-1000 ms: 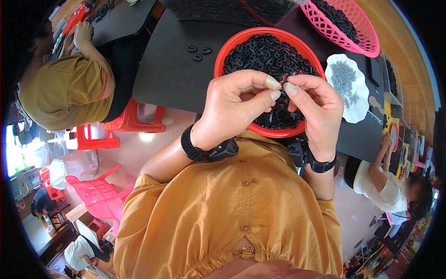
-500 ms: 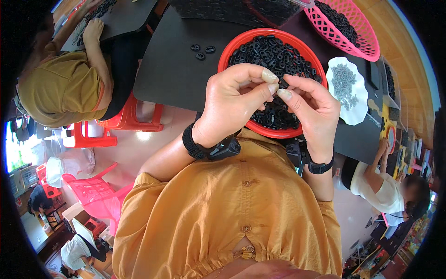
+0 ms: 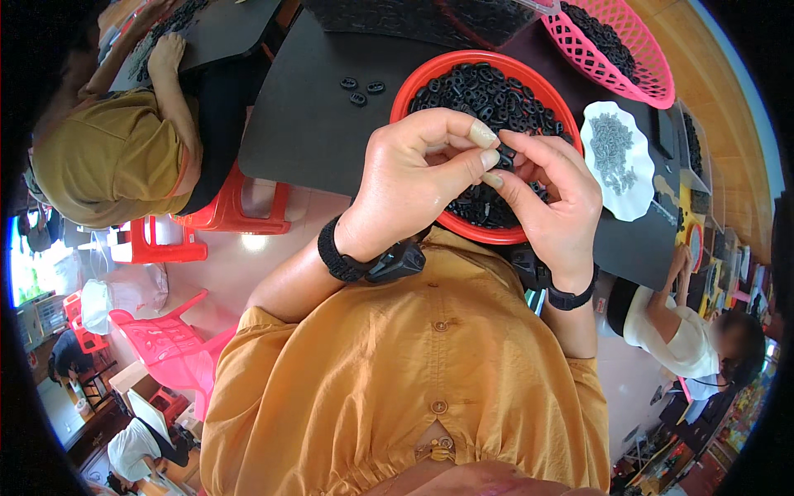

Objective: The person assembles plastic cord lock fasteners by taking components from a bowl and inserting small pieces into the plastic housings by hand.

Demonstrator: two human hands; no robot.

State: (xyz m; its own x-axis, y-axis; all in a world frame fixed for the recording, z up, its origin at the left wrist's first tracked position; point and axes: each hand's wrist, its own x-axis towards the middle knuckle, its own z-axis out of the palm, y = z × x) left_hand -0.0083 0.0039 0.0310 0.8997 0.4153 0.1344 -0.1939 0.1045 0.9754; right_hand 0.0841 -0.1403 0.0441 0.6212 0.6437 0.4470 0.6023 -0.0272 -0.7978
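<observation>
Both my hands meet over a red basin (image 3: 402, 93) heaped with small black oval plastic pieces (image 3: 471, 87). Between my fingertips is one small black plastic piece (image 3: 506, 155), mostly covered by them. Thumb and index finger of my left hand (image 3: 418, 169) pinch it from the left. From the other side my right hand (image 3: 562, 194) grips it, its thumb lower and its index finger along the top. Three black oval pieces with openings (image 3: 357, 99) lie loose on the dark table (image 3: 306, 140), left of the basin.
Right of the basin, a white scalloped dish (image 3: 633, 202) holds small grey parts (image 3: 612, 149). Beyond stands a pink basket (image 3: 662, 74) of black pieces. A clear bin (image 3: 430, 25) sits at the far edge. A person (image 3: 116, 157) works at the left table, near red stools (image 3: 240, 207).
My right thumb has slid down and my right fingers have shifted slightly, so more of the black piece shows between my hands. The left hand keeps its pinch. The loose pieces stay put.
</observation>
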